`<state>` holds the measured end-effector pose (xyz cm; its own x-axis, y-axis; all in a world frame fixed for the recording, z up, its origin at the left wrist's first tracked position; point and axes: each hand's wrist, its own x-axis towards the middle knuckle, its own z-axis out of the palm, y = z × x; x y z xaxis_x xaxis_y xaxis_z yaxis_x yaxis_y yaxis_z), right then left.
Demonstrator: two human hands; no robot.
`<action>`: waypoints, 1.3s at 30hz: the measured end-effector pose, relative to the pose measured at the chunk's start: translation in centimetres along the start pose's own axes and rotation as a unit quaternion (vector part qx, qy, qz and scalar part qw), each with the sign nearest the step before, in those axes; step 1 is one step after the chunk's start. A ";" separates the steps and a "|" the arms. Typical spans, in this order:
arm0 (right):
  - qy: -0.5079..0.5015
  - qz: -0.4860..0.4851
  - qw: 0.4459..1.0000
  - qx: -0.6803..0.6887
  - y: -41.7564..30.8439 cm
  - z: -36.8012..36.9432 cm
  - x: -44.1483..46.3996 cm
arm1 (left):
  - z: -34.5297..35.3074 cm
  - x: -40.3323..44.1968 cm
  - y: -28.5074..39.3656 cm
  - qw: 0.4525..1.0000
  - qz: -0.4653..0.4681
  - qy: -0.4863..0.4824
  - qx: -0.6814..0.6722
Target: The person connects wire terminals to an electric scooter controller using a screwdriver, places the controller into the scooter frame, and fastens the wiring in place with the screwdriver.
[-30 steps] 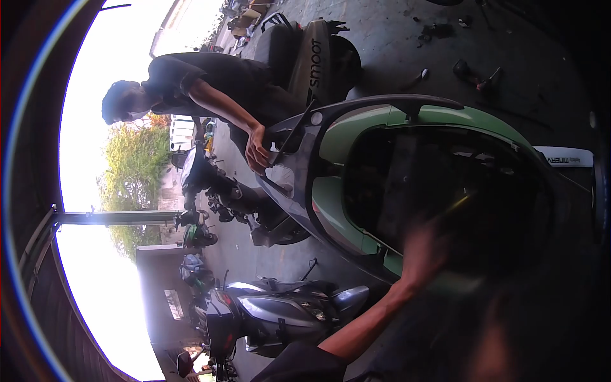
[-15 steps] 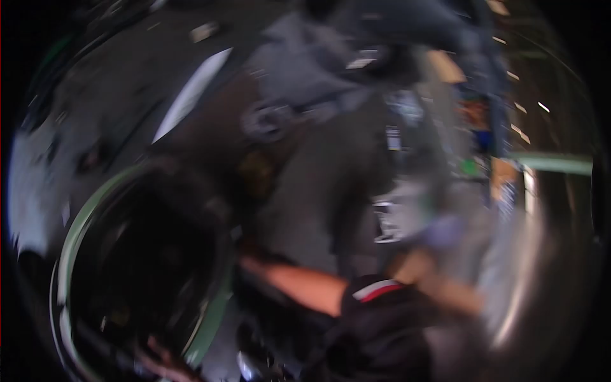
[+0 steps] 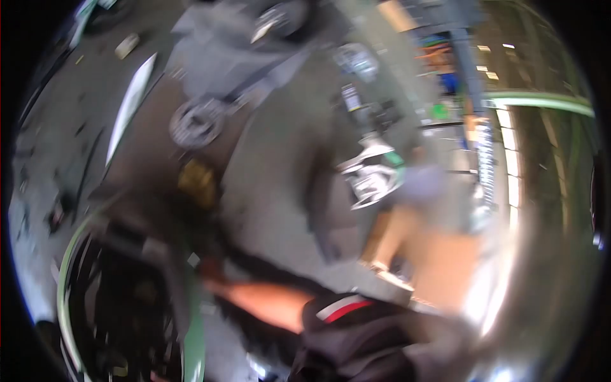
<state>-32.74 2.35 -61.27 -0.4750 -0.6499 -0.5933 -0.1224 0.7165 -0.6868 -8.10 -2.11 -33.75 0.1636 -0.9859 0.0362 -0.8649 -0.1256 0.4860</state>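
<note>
My right arm reaches left from a dark short sleeve with a white and red band. My right hand (image 3: 213, 275) is smeared by motion at the edge of a dark cavity with a light green rim (image 3: 196, 344). Whether it grips the rim or anything else cannot be made out. At the bottom edge, a small blurred sliver may be part of my left hand (image 3: 156, 377); its fingers are hidden. Dark, indistinct parts fill the cavity.
Beyond the rim lie a yellowish object (image 3: 198, 183) and a grey ring-shaped part (image 3: 197, 123). A white and green bag-like item (image 3: 374, 178) is near an open cardboard box (image 3: 439, 264). Further right runs a light green bar (image 3: 541, 102). Blur hides much detail.
The whole view has swung, so the surroundings sit further left and mostly higher. My left hand, seen inside the green rim before, has nearly left the frame. My right arm remains stretched toward the rim.
</note>
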 end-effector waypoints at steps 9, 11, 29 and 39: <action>0.044 -0.135 0.983 -0.118 0.2 -8.0 -0.1 | -0.4 -0.2 -2.9 0.998 -0.003 -0.004 0.067; 0.020 -0.150 0.971 -0.184 0.1 -8.6 0.6 | -0.2 -0.2 -2.5 0.999 -0.016 -0.009 0.044; -0.107 -0.346 0.889 -0.281 1.1 -7.1 5.9 | 0.0 0.0 -0.2 0.983 -0.155 0.093 -0.035; -0.172 -0.086 0.978 -0.080 -1.0 -15.3 2.8 | -0.8 -0.3 -1.4 0.977 -0.181 0.067 -0.093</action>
<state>-47.31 3.67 -55.77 -0.1169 -0.7917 -0.5996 -0.3227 0.6013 -0.7310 -6.60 -1.56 -33.73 0.5140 -0.8557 -0.0597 -0.6400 -0.4289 0.6375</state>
